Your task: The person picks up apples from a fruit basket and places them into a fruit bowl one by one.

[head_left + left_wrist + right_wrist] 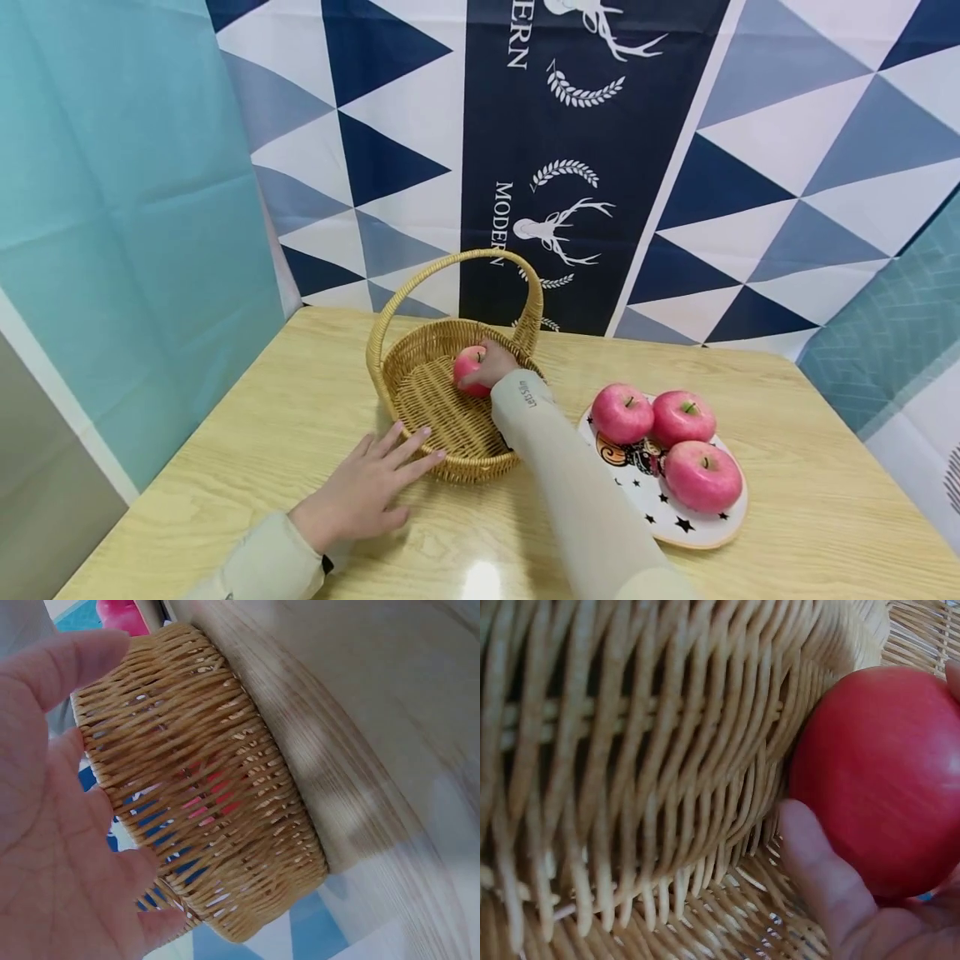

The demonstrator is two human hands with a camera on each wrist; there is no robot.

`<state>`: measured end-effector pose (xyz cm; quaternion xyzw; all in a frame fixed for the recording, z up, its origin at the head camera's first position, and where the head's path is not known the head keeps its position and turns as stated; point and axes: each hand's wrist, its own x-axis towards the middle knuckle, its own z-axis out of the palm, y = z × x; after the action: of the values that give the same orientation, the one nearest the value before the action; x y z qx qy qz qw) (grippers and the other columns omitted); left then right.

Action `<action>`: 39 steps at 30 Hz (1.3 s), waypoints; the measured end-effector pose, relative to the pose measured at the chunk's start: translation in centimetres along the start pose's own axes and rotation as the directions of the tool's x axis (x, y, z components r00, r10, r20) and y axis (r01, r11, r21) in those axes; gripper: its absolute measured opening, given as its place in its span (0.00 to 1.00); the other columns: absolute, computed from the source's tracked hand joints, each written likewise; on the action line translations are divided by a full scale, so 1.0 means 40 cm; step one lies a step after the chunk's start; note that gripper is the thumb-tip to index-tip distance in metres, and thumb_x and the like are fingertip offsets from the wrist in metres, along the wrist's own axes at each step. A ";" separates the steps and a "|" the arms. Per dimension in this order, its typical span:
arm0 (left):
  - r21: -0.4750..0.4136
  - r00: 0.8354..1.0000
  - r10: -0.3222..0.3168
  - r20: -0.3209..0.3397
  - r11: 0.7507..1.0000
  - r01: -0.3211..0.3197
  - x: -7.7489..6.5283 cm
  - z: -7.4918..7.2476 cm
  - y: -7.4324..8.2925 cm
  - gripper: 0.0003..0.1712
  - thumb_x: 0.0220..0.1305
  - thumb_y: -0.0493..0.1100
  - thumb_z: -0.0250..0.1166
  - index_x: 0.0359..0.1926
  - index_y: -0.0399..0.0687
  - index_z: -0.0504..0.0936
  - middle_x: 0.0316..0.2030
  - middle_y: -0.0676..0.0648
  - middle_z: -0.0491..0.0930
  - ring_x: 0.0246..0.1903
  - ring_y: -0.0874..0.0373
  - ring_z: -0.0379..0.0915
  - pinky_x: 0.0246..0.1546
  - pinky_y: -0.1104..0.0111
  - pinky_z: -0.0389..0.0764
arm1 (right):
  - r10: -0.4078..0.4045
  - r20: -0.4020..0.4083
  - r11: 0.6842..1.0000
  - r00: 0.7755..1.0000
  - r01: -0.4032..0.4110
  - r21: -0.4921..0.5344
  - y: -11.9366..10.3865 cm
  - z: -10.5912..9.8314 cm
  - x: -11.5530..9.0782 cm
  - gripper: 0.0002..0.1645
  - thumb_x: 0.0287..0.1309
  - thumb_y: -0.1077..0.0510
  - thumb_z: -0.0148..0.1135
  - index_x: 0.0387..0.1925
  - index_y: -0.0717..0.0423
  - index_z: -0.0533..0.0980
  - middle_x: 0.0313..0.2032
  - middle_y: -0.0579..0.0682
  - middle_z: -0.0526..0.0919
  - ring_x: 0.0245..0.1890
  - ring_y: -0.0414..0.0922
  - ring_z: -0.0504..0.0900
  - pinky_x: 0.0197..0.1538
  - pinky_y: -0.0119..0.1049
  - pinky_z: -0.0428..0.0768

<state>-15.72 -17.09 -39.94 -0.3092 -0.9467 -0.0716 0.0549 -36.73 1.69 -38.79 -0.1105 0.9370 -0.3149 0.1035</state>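
Observation:
A wicker basket (pixel 435 404) with a tall arched handle stands on the wooden table. Inside it my right hand (pixel 498 365) grips a red apple (pixel 468 367), thumb and fingers around its sides. The right wrist view shows this apple (pixel 885 780) close to the woven wall, with the thumb (pixel 821 870) pressed along it. My left hand (pixel 367 492) lies at the basket's near left side, fingers spread and fairly straight against the rim. From the left wrist, the fingertips are seen at the edge of the woven side (pixel 187 750); part of them is hidden behind it.
Right of the basket, a white plate (pixel 678 525) with black stars and a cartoon print bears three apples: a left one (pixel 622 413), a rear one (pixel 683 418) and a front one (pixel 703 477). Behind the table (pixel 300 400) hangs a patterned cloth (pixel 405 125).

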 end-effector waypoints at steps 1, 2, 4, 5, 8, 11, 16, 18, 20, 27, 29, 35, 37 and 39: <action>-0.003 1.000 -0.005 0.001 1.000 0.005 -0.002 0.001 0.001 0.41 0.57 0.48 0.66 0.71 0.54 0.63 0.71 0.40 0.56 0.67 0.32 0.51 0.56 0.34 0.61 | -0.012 0.002 1.000 1.000 0.012 -0.019 -0.005 0.001 -0.003 0.54 0.36 0.54 0.78 0.66 0.61 0.63 0.56 0.59 0.76 0.53 0.53 0.76 0.57 0.45 0.74; -0.001 1.000 -0.007 -0.002 1.000 0.007 -0.003 0.001 0.002 0.41 0.56 0.48 0.67 0.71 0.54 0.63 0.71 0.39 0.56 0.67 0.32 0.51 0.57 0.34 0.60 | -0.027 0.002 0.999 1.000 0.028 -0.036 -0.012 0.001 -0.007 0.53 0.36 0.54 0.77 0.65 0.62 0.64 0.55 0.58 0.76 0.52 0.52 0.76 0.55 0.45 0.75; 0.014 1.000 -0.006 -0.013 1.000 0.006 -0.004 -0.001 0.003 0.42 0.56 0.48 0.67 0.71 0.53 0.63 0.71 0.39 0.56 0.67 0.32 0.51 0.57 0.34 0.58 | -0.053 0.008 0.996 0.999 0.053 -0.067 -0.026 -0.002 -0.014 0.52 0.36 0.53 0.76 0.66 0.61 0.64 0.54 0.57 0.77 0.51 0.52 0.76 0.54 0.44 0.76; 0.022 1.000 -0.005 -0.019 1.000 0.006 -0.003 -0.001 0.003 0.42 0.56 0.48 0.67 0.71 0.53 0.63 0.71 0.40 0.56 0.67 0.33 0.51 0.58 0.34 0.58 | -0.060 0.009 0.996 0.998 0.061 -0.072 -0.033 -0.005 -0.018 0.53 0.36 0.53 0.76 0.66 0.61 0.64 0.55 0.57 0.76 0.52 0.52 0.76 0.55 0.45 0.76; 0.034 1.000 -0.006 -0.019 0.999 0.006 -0.001 -0.004 0.003 0.42 0.56 0.48 0.67 0.71 0.54 0.63 0.71 0.40 0.56 0.67 0.34 0.51 0.59 0.35 0.57 | -0.063 0.012 0.994 0.998 0.064 -0.086 -0.051 -0.016 -0.028 0.53 0.37 0.53 0.75 0.67 0.61 0.63 0.56 0.58 0.75 0.54 0.53 0.75 0.56 0.45 0.74; 0.024 1.000 -0.010 -0.004 1.000 0.010 0.000 -0.004 0.003 0.41 0.57 0.48 0.66 0.71 0.54 0.62 0.71 0.40 0.55 0.68 0.34 0.51 0.59 0.36 0.57 | -0.062 0.024 0.993 0.998 0.064 -0.099 -0.058 -0.022 -0.035 0.53 0.38 0.53 0.75 0.67 0.61 0.63 0.57 0.57 0.75 0.54 0.52 0.74 0.57 0.45 0.74; 0.023 1.000 -0.015 -0.014 1.000 0.016 -0.002 -0.002 0.003 0.41 0.56 0.48 0.67 0.71 0.54 0.63 0.71 0.40 0.56 0.67 0.34 0.52 0.59 0.36 0.58 | -0.079 0.015 0.992 0.997 0.080 -0.093 -0.053 -0.026 -0.030 0.53 0.35 0.53 0.76 0.66 0.61 0.65 0.54 0.56 0.77 0.51 0.52 0.76 0.56 0.44 0.75; 0.022 1.000 -0.014 -0.020 1.000 0.015 -0.003 -0.003 0.004 0.41 0.56 0.48 0.67 0.71 0.54 0.63 0.71 0.40 0.56 0.67 0.33 0.52 0.59 0.36 0.58 | -0.074 0.012 0.995 0.997 0.075 -0.071 -0.051 -0.029 -0.028 0.53 0.35 0.54 0.77 0.65 0.61 0.65 0.53 0.56 0.78 0.50 0.51 0.77 0.55 0.44 0.76; 0.017 1.000 -0.014 -0.019 1.000 0.014 -0.004 -0.003 0.004 0.41 0.56 0.48 0.67 0.71 0.54 0.63 0.71 0.40 0.57 0.67 0.33 0.53 0.58 0.36 0.58 | -0.058 0.020 0.997 0.998 0.059 -0.051 -0.050 -0.032 -0.029 0.53 0.34 0.54 0.77 0.66 0.61 0.64 0.52 0.56 0.78 0.49 0.51 0.77 0.55 0.44 0.76; 0.012 1.000 -0.008 -0.003 1.000 0.008 -0.004 -0.002 0.003 0.41 0.56 0.48 0.67 0.71 0.54 0.63 0.71 0.41 0.56 0.67 0.33 0.52 0.58 0.35 0.59 | -0.051 0.046 0.996 0.998 0.054 -0.068 -0.052 -0.041 -0.031 0.53 0.34 0.55 0.77 0.65 0.60 0.65 0.51 0.55 0.78 0.48 0.50 0.77 0.54 0.43 0.76; 0.014 1.000 -0.004 -0.002 1.000 0.004 -0.003 0.000 0.002 0.41 0.56 0.48 0.67 0.71 0.54 0.63 0.71 0.40 0.56 0.67 0.33 0.52 0.58 0.35 0.58 | -0.058 0.043 0.994 0.997 0.061 -0.085 -0.055 -0.046 -0.031 0.52 0.34 0.55 0.77 0.64 0.60 0.65 0.51 0.55 0.78 0.47 0.49 0.77 0.53 0.43 0.77; 0.024 1.000 -0.007 -0.005 1.000 0.007 -0.002 0.006 0.003 0.42 0.56 0.48 0.67 0.71 0.53 0.63 0.71 0.40 0.56 0.67 0.33 0.52 0.59 0.36 0.58 | -0.066 0.048 0.991 0.997 0.071 -0.114 -0.071 -0.065 -0.045 0.53 0.33 0.53 0.78 0.64 0.60 0.65 0.50 0.55 0.79 0.47 0.49 0.78 0.51 0.42 0.78; 0.025 1.000 -0.007 -0.007 1.000 0.008 -0.002 0.008 0.004 0.42 0.55 0.48 0.67 0.71 0.53 0.63 0.71 0.39 0.56 0.67 0.33 0.52 0.59 0.36 0.58 | -0.074 0.054 0.990 0.996 0.079 -0.114 -0.076 -0.072 -0.053 0.52 0.34 0.53 0.77 0.64 0.60 0.65 0.49 0.55 0.79 0.46 0.49 0.78 0.51 0.41 0.78; 0.029 1.000 -0.007 -0.010 1.000 0.007 -0.002 0.009 0.004 0.42 0.55 0.48 0.67 0.71 0.53 0.63 0.71 0.40 0.56 0.67 0.33 0.53 0.58 0.35 0.59 | -0.089 0.057 0.988 0.994 0.095 -0.121 -0.080 -0.079 -0.060 0.50 0.35 0.53 0.76 0.63 0.60 0.66 0.48 0.55 0.79 0.45 0.48 0.78 0.50 0.41 0.78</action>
<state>-15.58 -16.96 -40.29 -0.3047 -0.9485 -0.0598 0.0636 -34.83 1.65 -34.04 -0.1679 0.9455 -0.2580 0.1062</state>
